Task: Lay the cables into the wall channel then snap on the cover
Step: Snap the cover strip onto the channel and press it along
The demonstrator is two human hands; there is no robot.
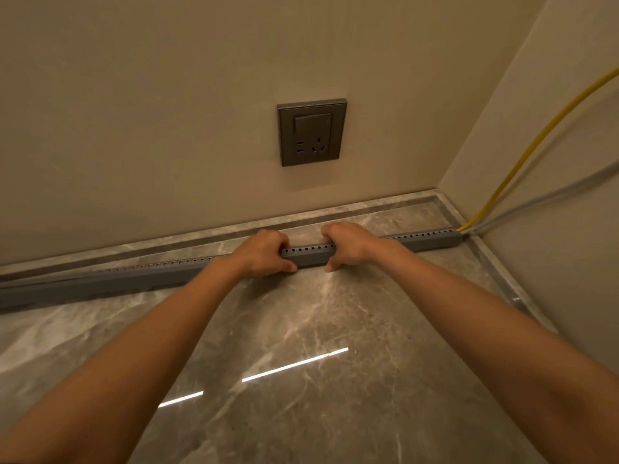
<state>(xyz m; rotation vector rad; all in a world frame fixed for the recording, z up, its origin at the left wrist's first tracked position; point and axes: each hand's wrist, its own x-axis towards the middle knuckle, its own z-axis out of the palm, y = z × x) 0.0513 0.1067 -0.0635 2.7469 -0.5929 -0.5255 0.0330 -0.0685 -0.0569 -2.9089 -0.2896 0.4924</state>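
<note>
A polished grey-brown marble worktop (pixel 335 329) meets the beige wall (pixel 167 95). Along its far edge lies the long grey perforated plastic channel (pixel 308 256). The left hand (pixel 264 251) and right hand (pixel 348 246) sit side by side mid-length, each grip closed round it. A yellow cable (pixel 536 145) and a grey cable (pixel 552 192) enter its right end, in the corner.
</note>
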